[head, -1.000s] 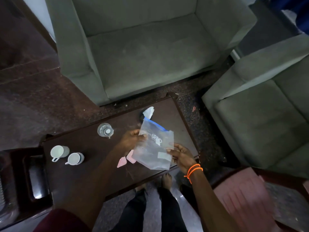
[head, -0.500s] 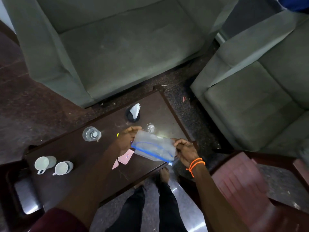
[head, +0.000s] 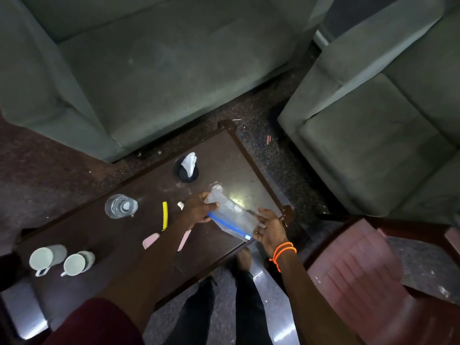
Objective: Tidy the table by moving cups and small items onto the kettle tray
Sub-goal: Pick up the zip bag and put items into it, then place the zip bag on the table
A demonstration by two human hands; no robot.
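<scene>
Both hands hold a clear zip bag [head: 232, 216] with a blue seal strip, low over the right end of the dark wooden table [head: 104, 235]. My left hand [head: 198, 211] grips its left edge; my right hand [head: 270, 229], with orange bands at the wrist, grips its right corner. Two white cups [head: 47, 257] [head: 77, 263] stand at the table's left end. A glass tumbler [head: 120, 205] stands mid-table. Near my left arm lie a yellow strip [head: 164, 218], a small white piece [head: 180, 205] and two pink sachets [head: 150, 240] [head: 184, 240]. A black holder with white paper [head: 188, 168] sits at the far edge.
Two grey-green sofas stand beyond the table [head: 154, 70] and to its right [head: 378, 135]. A reddish wooden chair [head: 358, 275] is at my right. A shiny metal surface [head: 22, 317] shows at the lower left corner. My legs and bare feet are below the table's near edge.
The bag has gone from upright and spread out to low and flattened over the table's right end, both hands still on it. The view has shifted down and left, uncovering the yellow strip.
</scene>
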